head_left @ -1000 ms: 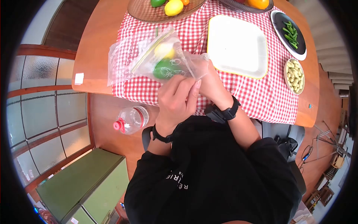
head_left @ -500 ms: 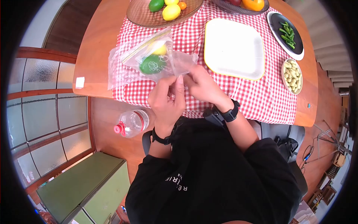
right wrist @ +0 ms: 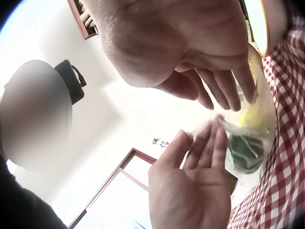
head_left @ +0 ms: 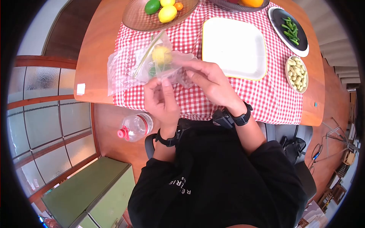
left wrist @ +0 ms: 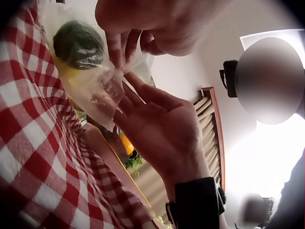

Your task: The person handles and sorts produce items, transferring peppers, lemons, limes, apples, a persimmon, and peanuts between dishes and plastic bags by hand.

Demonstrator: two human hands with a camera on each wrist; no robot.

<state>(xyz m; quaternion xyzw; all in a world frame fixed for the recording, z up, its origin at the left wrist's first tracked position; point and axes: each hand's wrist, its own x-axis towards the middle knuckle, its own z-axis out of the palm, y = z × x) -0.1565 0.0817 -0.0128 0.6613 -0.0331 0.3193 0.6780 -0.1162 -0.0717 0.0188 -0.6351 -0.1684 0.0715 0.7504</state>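
A clear printed zip bag [head_left: 141, 73] stands on the checked cloth, with a yellow lemon [head_left: 161, 55] and a dark green fruit [right wrist: 245, 152] inside. My left hand [head_left: 163, 103] pinches the bag's near edge between thumb and fingertips. From the right, my right hand [head_left: 213, 81] reaches over with long, fairly straight fingers against the bag's loose plastic flap. In the left wrist view the fingertips of both hands meet at the film, and the right hand's palm [left wrist: 162, 126] shows. Another clear bag [head_left: 116, 78] lies flat to the left, partly hidden.
A woven tray [head_left: 133, 19] with lemons and a green fruit is at the back left. A white tray [head_left: 234, 49] lies right of the bag. Further right are a plate of green peppers [head_left: 290, 31] and a bowl of peanuts [head_left: 297, 74]. A plastic bottle [head_left: 135, 128] stands below the table edge.
The bag has tipped and turned, shifting slightly left with my left hand. My right hand's fingers have straightened and spread over the flap.
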